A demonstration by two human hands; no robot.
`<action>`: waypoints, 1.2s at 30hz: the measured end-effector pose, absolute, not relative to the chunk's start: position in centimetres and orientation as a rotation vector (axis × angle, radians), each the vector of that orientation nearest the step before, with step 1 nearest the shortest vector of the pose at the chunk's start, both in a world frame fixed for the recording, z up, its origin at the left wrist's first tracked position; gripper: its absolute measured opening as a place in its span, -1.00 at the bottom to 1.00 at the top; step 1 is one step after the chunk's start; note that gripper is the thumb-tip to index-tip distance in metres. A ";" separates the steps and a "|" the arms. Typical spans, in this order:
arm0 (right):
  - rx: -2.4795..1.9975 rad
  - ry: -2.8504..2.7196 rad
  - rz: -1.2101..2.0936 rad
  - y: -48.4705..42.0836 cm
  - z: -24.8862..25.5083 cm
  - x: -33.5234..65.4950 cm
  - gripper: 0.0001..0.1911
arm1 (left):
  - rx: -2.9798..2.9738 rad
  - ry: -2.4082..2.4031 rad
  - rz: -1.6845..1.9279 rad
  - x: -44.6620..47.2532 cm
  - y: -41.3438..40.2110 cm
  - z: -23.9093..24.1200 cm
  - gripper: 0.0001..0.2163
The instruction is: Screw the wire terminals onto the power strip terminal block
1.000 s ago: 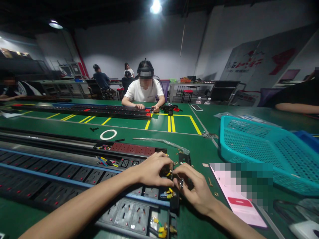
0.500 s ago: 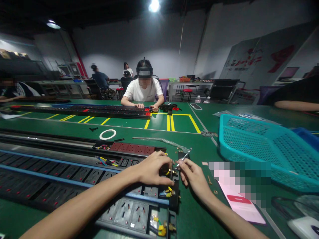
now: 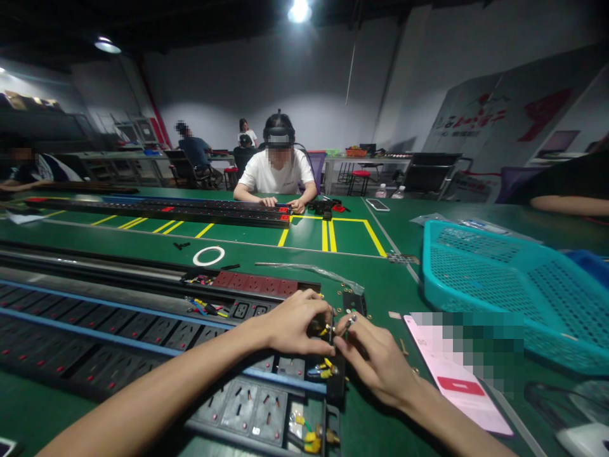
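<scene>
My left hand point(image 3: 297, 325) curls over the end of a black power strip point(image 3: 166, 331), fingers and thumb around its end plate near a yellow-sleeved terminal. Part of that grip is hidden. In my right hand point(image 3: 375, 355) is a slim metal wrench point(image 3: 351, 322), held at the outer side of the same end plate. Its working tip is mostly covered by my fingers. Just below, yellow and blue wire lugs point(image 3: 323, 369) sit on the end of the strip. Another strip in front has a brass bolt point(image 3: 332, 437) and yellow lugs point(image 3: 311, 440).
A turquoise plastic basket point(image 3: 431, 266) stands to the right, beside a phone with a pink screen point(image 3: 459, 381). Behind the strips lie a white ring point(image 3: 208, 256), a clear plastic strip point(image 3: 314, 269) and small brass nuts. Across the table a person point(image 3: 278, 171) works on other strips.
The wrench has turned in my right hand and now points more toward me. My right hand has rolled over it; my left hand keeps its place. The view has shifted slightly.
</scene>
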State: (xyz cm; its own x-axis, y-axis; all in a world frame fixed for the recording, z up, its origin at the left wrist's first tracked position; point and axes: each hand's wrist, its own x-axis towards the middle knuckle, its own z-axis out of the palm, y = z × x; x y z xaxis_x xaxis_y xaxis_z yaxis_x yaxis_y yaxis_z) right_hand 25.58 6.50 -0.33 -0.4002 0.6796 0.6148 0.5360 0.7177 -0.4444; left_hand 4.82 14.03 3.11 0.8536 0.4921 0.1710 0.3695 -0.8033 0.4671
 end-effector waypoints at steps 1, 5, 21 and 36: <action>-0.897 -2.131 0.175 6.5 -0.3 25.6 -0.86 | 2.604 0.635 0.399 4.8 14.0 3.1 -0.61; -0.833 -2.117 0.096 6.5 -0.1 25.5 -0.82 | 2.603 0.630 0.400 4.8 14.0 3.0 -0.60; -0.893 -2.045 0.243 6.1 0.4 25.0 -0.82 | 2.627 0.681 0.387 4.9 14.0 3.0 -0.58; -0.977 -2.204 0.171 5.7 2.0 24.6 -0.78 | 2.645 0.698 0.373 4.9 13.8 3.2 -0.62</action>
